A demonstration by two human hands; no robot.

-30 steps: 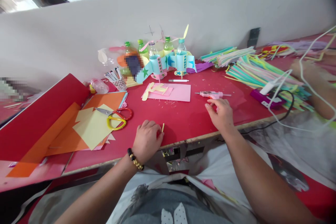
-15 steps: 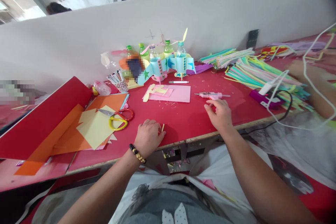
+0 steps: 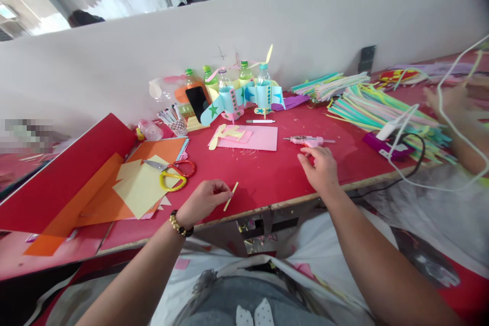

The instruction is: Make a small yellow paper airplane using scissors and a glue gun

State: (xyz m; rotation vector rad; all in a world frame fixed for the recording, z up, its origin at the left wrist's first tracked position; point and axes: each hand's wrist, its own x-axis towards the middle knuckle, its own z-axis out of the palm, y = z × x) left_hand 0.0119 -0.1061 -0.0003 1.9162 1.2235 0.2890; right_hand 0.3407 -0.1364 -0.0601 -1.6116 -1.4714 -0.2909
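A narrow pale-yellow strip [image 3: 230,197] slants at the thumb and index fingertips of my left hand [image 3: 204,199], pinched together low over the red table. The strip's two ends stick out past the fingertips. My right hand [image 3: 321,165] rests near the table's front edge, its thumb apart from its loosely curled fingers. Right behind these fingers lies a pink glue gun [image 3: 305,139], a clear glue stick jutting from its rear; the hand partly hides its handle. Pink paper [image 3: 263,137] carrying pale-yellow cut-outs [image 3: 217,137] lies between and beyond my hands.
Scissors [image 3: 168,168] lie on yellow and orange paper at left, beside a propped red board [image 3: 76,168]. Decorated bottles [image 3: 263,89] and a phone [image 3: 197,103] stand behind. Pastel strips [image 3: 382,109], a purple power block [image 3: 385,143] with cables, and another person's hand [image 3: 446,102] are at right.
My left hand has shifted left and turned at the wrist, baring more of the yellow strip. My right hand stays by the glue gun. The other person's hand at right has moved.
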